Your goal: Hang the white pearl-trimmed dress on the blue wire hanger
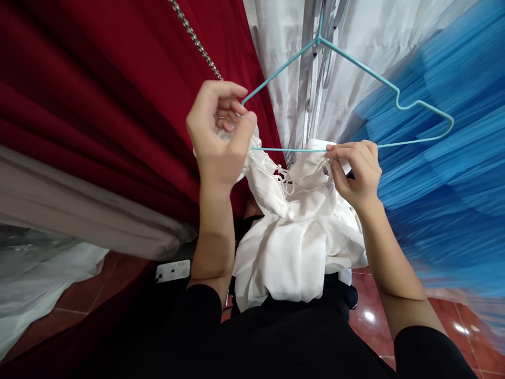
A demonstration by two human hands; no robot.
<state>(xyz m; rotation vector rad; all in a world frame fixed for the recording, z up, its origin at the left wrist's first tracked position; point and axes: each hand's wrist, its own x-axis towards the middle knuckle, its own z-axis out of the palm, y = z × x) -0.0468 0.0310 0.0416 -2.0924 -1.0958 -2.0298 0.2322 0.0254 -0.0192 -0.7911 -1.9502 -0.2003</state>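
Note:
A light-blue wire clothes hanger (357, 64) spans the upper middle, with a white dress (294, 252) trimmed in pearl beads below it. My left hand (216, 137) is curled around the hanger's left end, where a white beaded strap shows under the fingers; how far the fingers hold the strap is partly hidden. At the dress's right shoulder, my right hand (357, 171) pinches the white fabric against the hanger's lower bar. The right notch and rounded end of the hanger stick out bare beyond this hand. White laces hang at the neckline, and the skirt lies bunched near my body.
Red drapery (130, 79) hangs on the left with a metal chain (195, 39) in front. Blue tulle (442, 184) fills the right side. Behind the hanger are a metal rack (310, 79) and white cloth. A white phone (172, 271) lies at lower left, above red floor tiles (371, 300).

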